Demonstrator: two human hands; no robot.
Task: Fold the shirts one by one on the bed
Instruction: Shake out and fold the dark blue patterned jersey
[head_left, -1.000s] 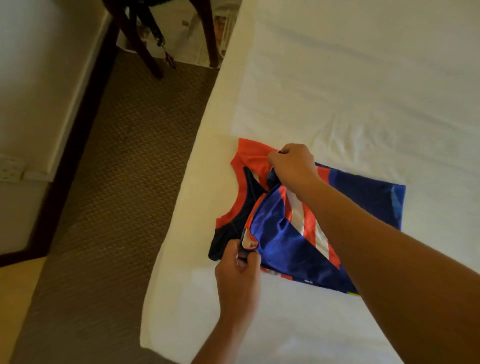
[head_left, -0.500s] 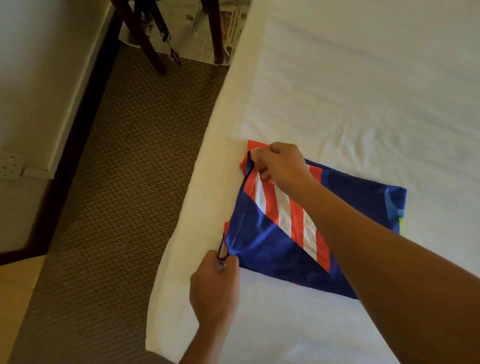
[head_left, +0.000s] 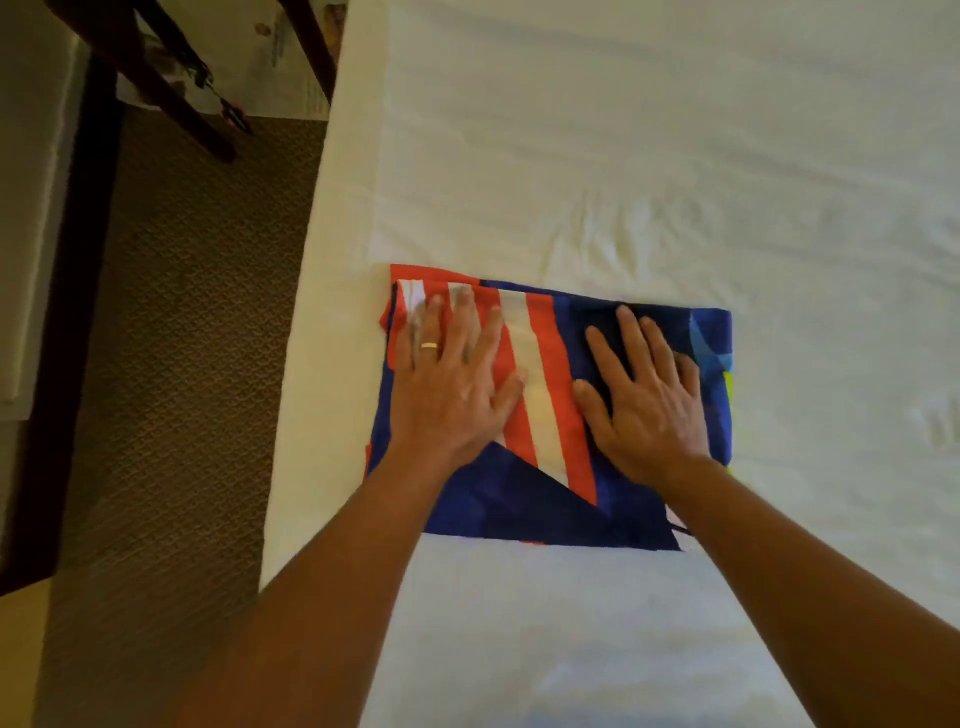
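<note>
Brown carpet (head_left: 171, 364) and dark chair legs (head_left: 171, 104) over a newspaper (head_left: 280, 67) lie left of the white bed (head_left: 623, 156). One folded shirt (head_left: 540, 415) lies near the bed's left edge. The left hand (head_left: 452, 384), wearing one ring (head_left: 429, 345), and the right hand (head_left: 644, 395) press flat on it, fingers straight; half a second ago both pinched its corners.

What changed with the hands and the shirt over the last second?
Both hands let go of the shirt's left edge after drawing the flap leftward over the collar. Now the left hand and right hand press flat on it. The shirt stayed at the same spot on the bed.
</note>
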